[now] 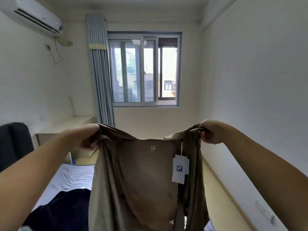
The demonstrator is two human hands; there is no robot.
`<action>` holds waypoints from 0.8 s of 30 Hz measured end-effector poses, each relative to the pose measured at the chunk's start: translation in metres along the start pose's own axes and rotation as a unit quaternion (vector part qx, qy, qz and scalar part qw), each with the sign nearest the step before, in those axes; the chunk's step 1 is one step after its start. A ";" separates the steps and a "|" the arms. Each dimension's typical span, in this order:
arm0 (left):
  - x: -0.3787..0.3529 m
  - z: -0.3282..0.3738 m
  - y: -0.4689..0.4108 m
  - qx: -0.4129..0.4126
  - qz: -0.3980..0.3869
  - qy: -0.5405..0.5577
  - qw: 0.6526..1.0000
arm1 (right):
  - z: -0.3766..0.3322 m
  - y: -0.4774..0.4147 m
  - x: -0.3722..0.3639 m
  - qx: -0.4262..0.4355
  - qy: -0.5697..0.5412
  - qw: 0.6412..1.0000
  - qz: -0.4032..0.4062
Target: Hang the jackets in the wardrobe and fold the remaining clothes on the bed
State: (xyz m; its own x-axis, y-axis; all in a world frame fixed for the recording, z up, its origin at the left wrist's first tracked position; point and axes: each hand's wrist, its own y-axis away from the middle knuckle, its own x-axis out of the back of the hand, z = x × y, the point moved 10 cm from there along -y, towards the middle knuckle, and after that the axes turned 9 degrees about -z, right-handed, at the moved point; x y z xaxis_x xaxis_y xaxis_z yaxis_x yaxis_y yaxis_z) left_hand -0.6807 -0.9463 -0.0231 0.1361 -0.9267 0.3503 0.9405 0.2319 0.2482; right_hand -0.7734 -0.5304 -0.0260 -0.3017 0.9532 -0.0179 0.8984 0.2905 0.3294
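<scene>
I hold a thin olive-brown jacket (143,180) up in front of me, above the bed (73,179). My left hand (86,137) grips its left shoulder and my right hand (208,132) grips its right shoulder. The garment hangs open and spread between them, inside facing me, with a small printed logo under the collar. A white hang tag (179,170) with a blue square dangles on a string at its right side. A dark navy garment (63,209) lies crumpled on the bed at lower left, partly hidden by my left arm and the jacket.
The bed has a light blue sheet and a dark headboard (15,144) at left. A pale bedside desk (55,130) stands against the left wall. Ahead are a window (144,70) and a blue curtain (101,70). A white wall runs along the right.
</scene>
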 end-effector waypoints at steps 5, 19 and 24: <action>-0.034 0.006 0.011 0.003 -0.069 0.113 0.991 | 0.000 0.020 -0.015 0.057 -0.145 0.985 -0.073; -0.143 -0.079 -0.112 0.046 -0.049 0.066 0.996 | 0.075 -0.127 -0.025 0.057 0.223 0.973 0.034; -0.235 -0.207 -0.150 0.070 -0.106 -0.152 0.980 | 0.220 -0.183 -0.063 0.003 0.247 0.965 -0.088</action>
State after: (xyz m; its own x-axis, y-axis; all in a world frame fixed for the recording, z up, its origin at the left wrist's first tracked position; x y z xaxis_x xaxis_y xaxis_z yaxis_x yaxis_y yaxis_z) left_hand -0.7896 -0.8249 -0.3292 -0.1760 -0.8323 0.5257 0.8832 0.1024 0.4577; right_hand -0.8481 -0.6255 -0.2929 -0.5643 0.7337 0.3786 0.8203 0.4463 0.3577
